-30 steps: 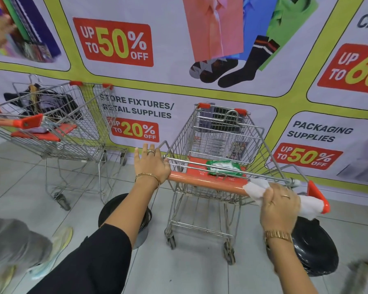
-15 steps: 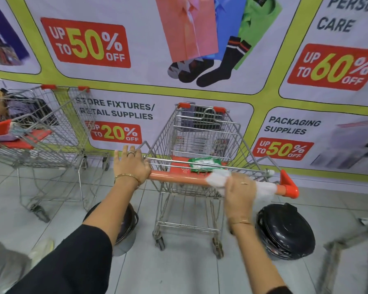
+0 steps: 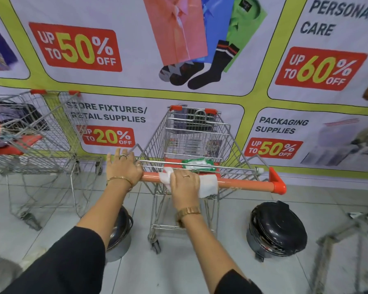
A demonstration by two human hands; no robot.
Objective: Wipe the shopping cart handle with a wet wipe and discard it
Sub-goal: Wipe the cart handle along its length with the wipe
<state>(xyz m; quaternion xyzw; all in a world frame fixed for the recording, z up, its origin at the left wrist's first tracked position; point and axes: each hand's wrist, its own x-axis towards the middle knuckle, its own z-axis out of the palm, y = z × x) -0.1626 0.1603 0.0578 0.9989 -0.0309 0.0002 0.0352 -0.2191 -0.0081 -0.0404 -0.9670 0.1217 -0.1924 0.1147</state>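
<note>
Sliding leftward since the earlier frames, the right hand (image 3: 184,183) has carried the wet wipe (image 3: 208,184) from the handle's right end toward its middle, and now sits close to the left hand (image 3: 123,166). White and crumpled, the wipe drapes over the orange handle (image 3: 242,184) of the shopping cart (image 3: 197,134), one bunched corner poking out left of the hand and a flatter flap hanging right of it. Right-hand fingers (image 3: 186,174) curl together over the wipe, pressing it onto the bar, wrist bent slightly with a gold watch showing. Left-hand fingers (image 3: 120,154) wrap over the bar's left end, gripping it; a bangle circles that wrist. A green wipes packet (image 3: 197,163) lies on the cart's child seat just behind the handle. Two black bins (image 3: 276,230) stand on the tiled floor either side of the cart.
</note>
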